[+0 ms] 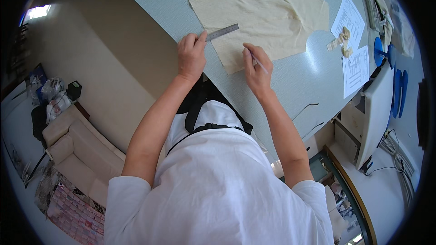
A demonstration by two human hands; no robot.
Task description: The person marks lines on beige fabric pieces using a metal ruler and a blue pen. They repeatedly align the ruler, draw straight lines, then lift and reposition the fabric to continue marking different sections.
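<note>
A beige fabric garment piece (252, 13) lies spread on the light grey-blue table (299, 78), with a few creases toward its right side. My left hand (192, 54) grips one end of a metal ruler (224, 31) at the fabric's left edge. The rest of the ruler reaches across the cloth, up and to the right. In my right hand (257, 66) is a slim whitish pen-like marker (259, 62), held in a writing grip. That hand is over the lower part of the fabric, right of the ruler. I cannot tell whether the marker's tip touches the cloth.
Two printed sheets (357, 71) lie on the table's right side, with a strip of beige fabric (345, 41) across them. Eyeglasses (308, 115) rest near my right forearm. Blue plastic pieces (378, 51) stand farther right. A beige sofa (88, 149) is on the floor at left.
</note>
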